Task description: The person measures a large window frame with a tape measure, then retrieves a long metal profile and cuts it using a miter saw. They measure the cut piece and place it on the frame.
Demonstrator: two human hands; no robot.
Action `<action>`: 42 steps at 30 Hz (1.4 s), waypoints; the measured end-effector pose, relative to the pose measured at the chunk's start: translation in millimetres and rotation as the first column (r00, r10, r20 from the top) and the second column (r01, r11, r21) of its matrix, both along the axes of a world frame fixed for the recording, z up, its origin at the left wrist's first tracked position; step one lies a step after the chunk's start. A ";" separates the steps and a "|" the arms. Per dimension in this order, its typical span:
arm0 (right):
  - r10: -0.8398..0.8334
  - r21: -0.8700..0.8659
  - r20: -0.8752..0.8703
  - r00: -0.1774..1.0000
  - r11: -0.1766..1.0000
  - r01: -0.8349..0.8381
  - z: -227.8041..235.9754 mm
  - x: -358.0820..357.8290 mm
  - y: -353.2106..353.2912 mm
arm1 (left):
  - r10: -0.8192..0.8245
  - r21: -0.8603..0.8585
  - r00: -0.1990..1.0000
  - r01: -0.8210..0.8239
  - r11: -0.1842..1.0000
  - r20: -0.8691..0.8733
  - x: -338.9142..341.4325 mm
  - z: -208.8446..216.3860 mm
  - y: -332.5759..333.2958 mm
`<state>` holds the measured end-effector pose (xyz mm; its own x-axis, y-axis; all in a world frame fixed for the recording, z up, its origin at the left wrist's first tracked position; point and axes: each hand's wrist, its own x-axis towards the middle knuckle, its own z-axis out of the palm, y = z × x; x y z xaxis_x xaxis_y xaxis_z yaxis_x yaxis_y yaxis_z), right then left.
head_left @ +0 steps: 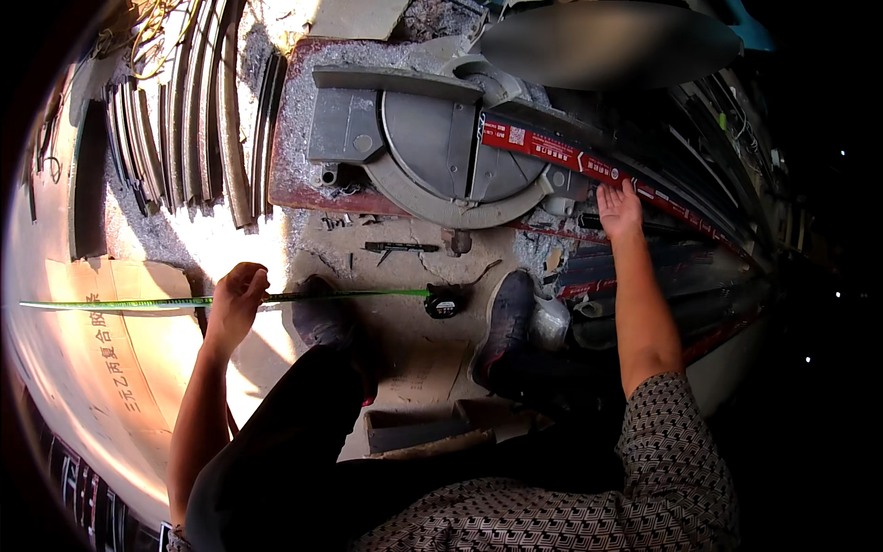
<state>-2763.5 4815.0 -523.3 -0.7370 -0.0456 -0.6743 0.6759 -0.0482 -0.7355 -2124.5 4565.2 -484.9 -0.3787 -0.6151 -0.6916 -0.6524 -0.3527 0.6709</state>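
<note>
My left hand (237, 302) is over the floor at left, fingers curled together; what they may hold is hidden. Behind or under it passes the green blade (138, 304) of a tape measure, drawn out from the cardboard at left to its black case (445, 301) between my shoes. At the right, my right hand (620, 212) is palm up with its fingers stretched out, the tips at the lower edge of a long dark profile with a red printed film (575, 161). That profile lies slanting across the round table of a grey mitre saw (414, 152).
Several long dark profiles (198, 120) lie at the upper left, and more (671, 267) are stacked at right. Shiny shavings cover the red base board (294, 120) and floor. Flat cardboard (138, 359) lies at left. Part of the saw's top is blurred out.
</note>
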 end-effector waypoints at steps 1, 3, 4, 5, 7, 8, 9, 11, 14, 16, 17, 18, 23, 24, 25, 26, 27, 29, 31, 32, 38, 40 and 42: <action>0.000 -0.008 0.009 1.000 1.000 0.000 -3.0 -2.7 2.4 | 0.008 0.012 1.000 -0.007 1.000 -0.019 -2.1 -1.1 -0.5; 0.005 -0.028 0.025 1.000 1.000 -0.004 -5.0 -7.0 3.8 | 0.008 0.031 1.000 -0.008 0.999 -0.024 -5.5 -1.4 -2.0; 0.014 -0.047 0.028 1.000 0.999 -0.012 -6.6 -8.5 3.6 | 0.011 0.038 1.000 -0.010 0.999 -0.026 -7.0 -1.1 -2.6; 0.023 -0.066 0.031 0.999 0.998 -0.021 -8.0 -9.6 3.5 | 0.013 0.039 1.000 -0.012 0.999 -0.022 -8.1 -1.1 -2.7; 0.024 -0.111 0.029 0.999 0.994 -0.021 -11.1 -10.3 1.7 | 0.014 0.041 1.000 -0.013 0.999 -0.014 -9.4 -2.4 -3.3; 0.016 -0.136 0.025 1.000 0.991 -0.013 -12.9 -11.0 -0.5 | 0.018 0.045 1.000 -0.017 0.999 -0.017 -10.3 -2.1 -2.6; 0.010 -0.162 0.023 1.000 0.987 -0.006 -14.7 -10.8 -3.7 | 0.024 0.047 1.000 -0.023 0.999 -0.019 -10.9 -0.9 -1.7; -0.043 -0.188 0.052 0.998 0.981 0.052 -16.3 -9.9 -8.8 | 0.019 0.053 1.000 -0.018 0.998 -0.021 -10.0 0.9 -1.3; -0.090 -0.194 0.067 0.994 0.976 0.101 -18.6 -10.0 -12.5 | 0.003 0.060 1.000 -0.001 0.998 -0.028 -9.1 2.3 -1.6; -0.101 -0.180 0.069 0.993 0.977 0.112 -19.3 -12.0 -14.3 | 0.009 0.059 0.999 -0.007 0.998 -0.037 -12.4 4.8 0.1; -0.103 -0.170 0.070 0.992 0.979 0.114 -19.0 -12.8 -14.7 | 0.017 0.067 0.999 -0.014 0.998 -0.047 -13.1 4.3 0.1; -0.104 -0.160 0.071 0.992 0.981 0.114 -17.8 -12.5 -16.3 | 0.027 0.076 0.998 -0.023 0.997 -0.056 -13.4 3.5 0.1; -0.112 -0.155 0.051 0.992 0.981 0.119 -3.8 -6.6 -17.1 | 0.077 0.116 0.992 -0.065 0.991 -0.097 -21.9 4.6 0.7; -0.107 -0.166 0.036 0.994 0.980 0.112 0.5 -5.6 -15.9 | 0.068 0.118 0.993 -0.057 0.991 -0.096 -24.3 3.8 -0.4; -0.110 -0.173 0.039 0.993 0.978 0.115 4.6 -4.8 -15.1 | 0.060 0.119 0.994 -0.048 0.992 -0.096 -26.9 3.3 -1.2; -0.113 -0.181 0.041 0.993 0.976 0.119 8.8 -4.0 -14.3 | 0.072 0.135 0.992 -0.058 0.989 -0.103 -29.9 4.0 -1.5; -0.114 -0.189 0.045 0.992 0.974 0.121 12.5 -2.2 -14.8 | 0.081 0.145 0.990 -0.064 0.987 -0.119 -31.5 2.4 -1.0; -0.092 -0.190 0.027 0.995 0.977 0.095 18.0 4.2 -14.7 | 0.099 0.165 0.983 -0.074 0.983 -0.153 -35.6 -2.6 0.3; -0.071 -0.198 0.017 0.997 0.978 0.073 25.5 19.2 -17.9 | 0.077 0.175 0.987 -0.052 0.983 -0.143 -46.9 2.5 -0.4; -0.061 -0.205 0.017 0.998 0.977 0.063 29.7 29.8 -21.1 | 0.074 0.178 0.984 -0.045 0.983 -0.161 -51.2 4.0 0.2; -0.022 -0.259 0.050 0.998 0.965 0.035 46.0 107.4 -53.9 | 0.073 0.230 0.964 -0.013 0.973 -0.254 -70.0 6.8 6.4; 0.005 -0.295 0.060 0.998 0.955 0.013 49.4 135.3 -69.3 | 0.096 0.275 0.948 -0.009 0.961 -0.305 -77.1 9.9 6.3; 0.042 -0.339 0.052 0.998 0.941 -0.022 53.1 165.5 -87.4 | 0.093 0.285 0.936 0.009 0.958 -0.341 -83.6 13.5 2.6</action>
